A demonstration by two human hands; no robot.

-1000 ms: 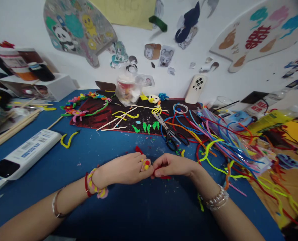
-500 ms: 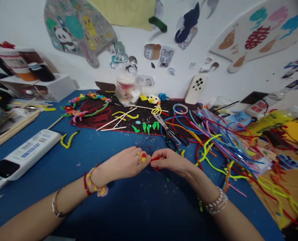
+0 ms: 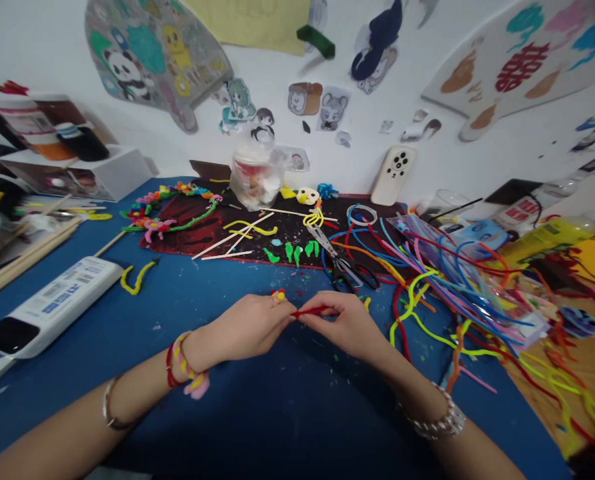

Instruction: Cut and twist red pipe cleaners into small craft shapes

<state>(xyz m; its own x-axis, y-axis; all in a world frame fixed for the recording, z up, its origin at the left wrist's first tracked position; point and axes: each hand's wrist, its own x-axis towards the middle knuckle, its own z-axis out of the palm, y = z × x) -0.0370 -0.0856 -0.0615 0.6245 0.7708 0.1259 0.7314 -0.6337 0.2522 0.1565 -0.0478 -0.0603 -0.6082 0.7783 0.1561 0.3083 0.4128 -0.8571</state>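
Between my hands is a short piece of red pipe cleaner [image 3: 311, 311], mostly covered by the fingers. My left hand [image 3: 255, 323] pinches its left end and wears a yellow and red ring of twisted pipe cleaner [image 3: 278, 297]. My right hand [image 3: 345, 327], fingers closed, grips the other end. Both hands are over the blue table [image 3: 277, 413]. Just beyond them lie black-handled scissors [image 3: 345, 267] and several small green twisted pieces [image 3: 297, 255] on a dark mat [image 3: 217, 233].
Loose pipe cleaners [image 3: 457, 287] in many colours spread over the right side. A white device [image 3: 52, 303] lies at left near a bent yellow pipe cleaner [image 3: 138, 283]. A colourful flower headband [image 3: 177, 190], a bagged tub [image 3: 257, 177] and a phone [image 3: 393, 175] are at the back.
My left hand has turned, so the ring now sits on top near the knuckles. My right hand has shifted slightly left and up, with the red pipe cleaner still between both hands.
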